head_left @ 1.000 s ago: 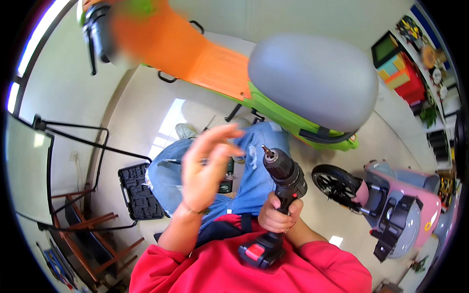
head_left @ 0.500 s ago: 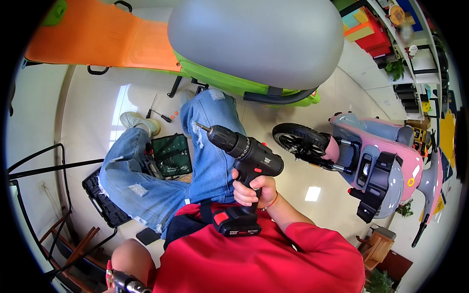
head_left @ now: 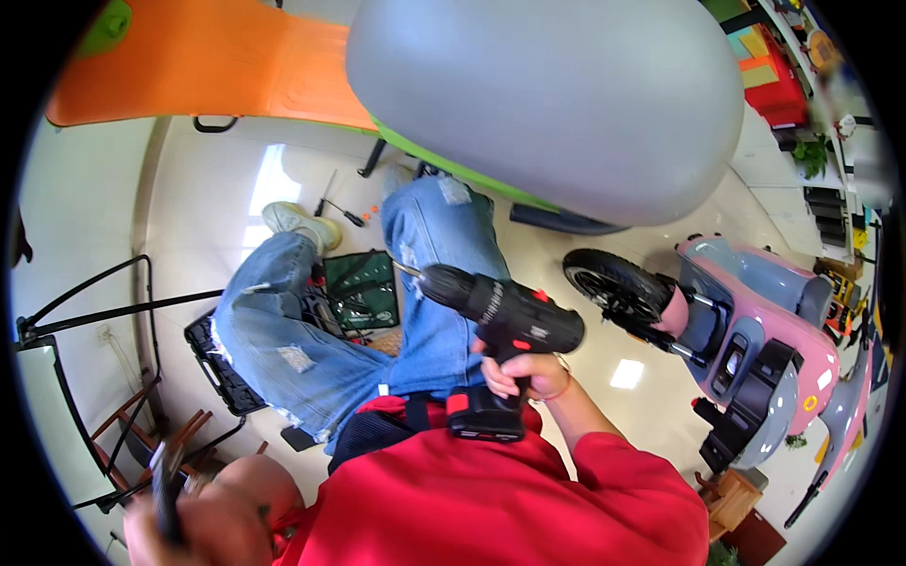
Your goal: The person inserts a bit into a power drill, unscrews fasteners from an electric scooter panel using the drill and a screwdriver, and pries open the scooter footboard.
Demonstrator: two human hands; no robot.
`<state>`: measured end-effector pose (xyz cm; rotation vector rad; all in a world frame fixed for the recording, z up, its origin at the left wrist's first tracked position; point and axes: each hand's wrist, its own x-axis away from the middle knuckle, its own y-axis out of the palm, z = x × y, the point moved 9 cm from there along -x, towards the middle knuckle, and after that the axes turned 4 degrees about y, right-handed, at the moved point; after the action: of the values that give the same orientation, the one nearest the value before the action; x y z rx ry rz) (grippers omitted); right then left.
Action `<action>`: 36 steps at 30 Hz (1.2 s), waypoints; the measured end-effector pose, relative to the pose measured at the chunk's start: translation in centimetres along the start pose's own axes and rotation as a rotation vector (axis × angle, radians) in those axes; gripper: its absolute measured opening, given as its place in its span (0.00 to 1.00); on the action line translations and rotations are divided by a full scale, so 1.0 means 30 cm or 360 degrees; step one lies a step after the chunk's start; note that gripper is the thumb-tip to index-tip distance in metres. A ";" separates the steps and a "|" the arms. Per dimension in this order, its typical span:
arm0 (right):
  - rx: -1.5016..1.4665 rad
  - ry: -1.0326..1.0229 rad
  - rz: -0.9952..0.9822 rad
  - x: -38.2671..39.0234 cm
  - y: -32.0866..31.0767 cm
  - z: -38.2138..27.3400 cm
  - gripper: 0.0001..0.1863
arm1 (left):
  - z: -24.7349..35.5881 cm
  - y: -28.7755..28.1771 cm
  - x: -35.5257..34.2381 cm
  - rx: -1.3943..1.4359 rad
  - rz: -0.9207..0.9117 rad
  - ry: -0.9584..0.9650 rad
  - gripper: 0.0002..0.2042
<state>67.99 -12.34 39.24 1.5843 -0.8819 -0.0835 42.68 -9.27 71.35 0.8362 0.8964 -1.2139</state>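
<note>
My right hand (head_left: 530,375) is wrapped round the handle of a black cordless drill (head_left: 514,321) with red buttons, held in front of my lap. The drill's battery rests close to my red shirt, and its bit points left, over my knee. At the lower left, my left hand (head_left: 156,536) is smeared by motion. It grips a dark tool with a shiny metal end (head_left: 167,481), whose exact kind the blur hides. Between my legs lies an open green tool pouch (head_left: 368,288), partly covered by my leg.
Ahead stands an orange and green scooter-like body (head_left: 208,75) with a big grey rounded top (head_left: 547,104). A pink scooter (head_left: 755,330) is at the right. Screwdrivers (head_left: 347,216) lie near my shoe, a black tool case (head_left: 215,363) by my leg, and a black metal frame (head_left: 113,316) at the left.
My left hand has come up into view at the lower left with the dark tool. The whole view has shifted, so most things sit further right. The drill stays in my right hand.
</note>
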 end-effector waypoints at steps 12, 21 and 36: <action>0.0480 -0.1668 0.0128 0.438 0.030 -0.542 0.25 | -0.588 -0.459 0.029 -0.0431 0.0444 -0.1244 0.31; 0.0123 -0.1953 0.0348 0.355 -0.117 -0.648 0.27 | -0.632 -0.442 -0.171 0.0384 0.0382 -0.1533 0.28; -0.0061 -0.1784 0.0292 0.258 -0.164 -0.693 0.22 | -0.662 -0.366 -0.282 -0.0162 0.0209 -0.1750 0.07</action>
<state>86.67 0.01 43.18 1.3487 -1.8519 -0.9128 28.48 10.30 70.10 0.0574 -0.0026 -1.2536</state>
